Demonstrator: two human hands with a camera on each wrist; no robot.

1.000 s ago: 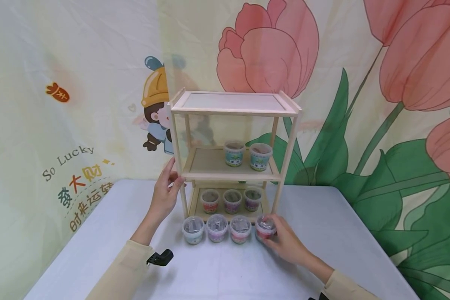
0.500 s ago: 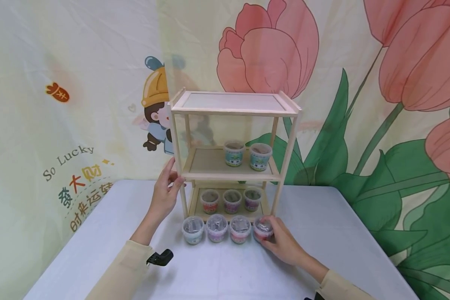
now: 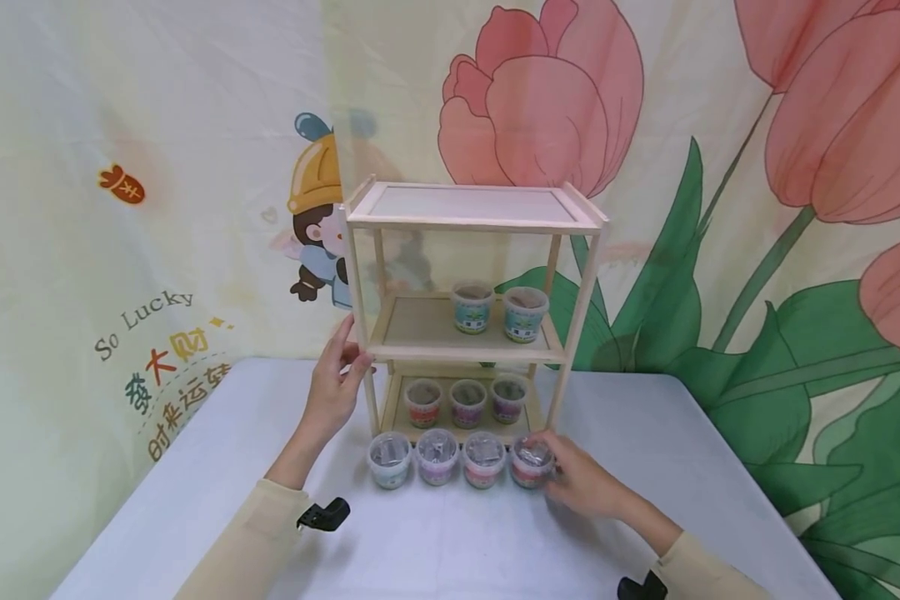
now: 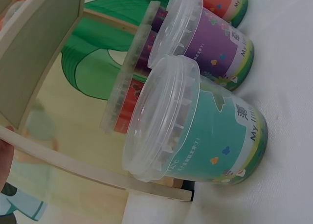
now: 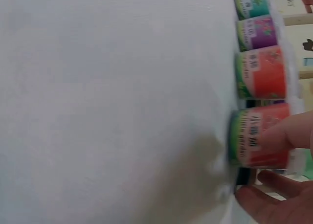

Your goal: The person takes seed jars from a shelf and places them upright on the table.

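Fingers point(image 5: 279, 133) of the right hand point(image 3: 581, 482) curl around the red cup point(image 3: 531, 462), which stands on the white table point(image 3: 195, 467) at the right end of a row of four cups, just in front of the wooden shelf point(image 3: 474, 218). Beside it in this row stand another red cup point(image 3: 483, 459), a purple cup point(image 3: 437, 457) and a teal cup point(image 3: 390, 459), close together, all with clear lids. The left hand point(image 3: 335, 385) holds the front left post of the shelf, with thumb and fingers closed lightly around it. On the bottom level three cups point(image 3: 467, 402) already stand in a line, and on the middle level two cups point(image 3: 498, 312) stand at the right. The top level carries nothing. As I judge it, five cups are placed and four are left on the table; the gripped one is not yet lifted.
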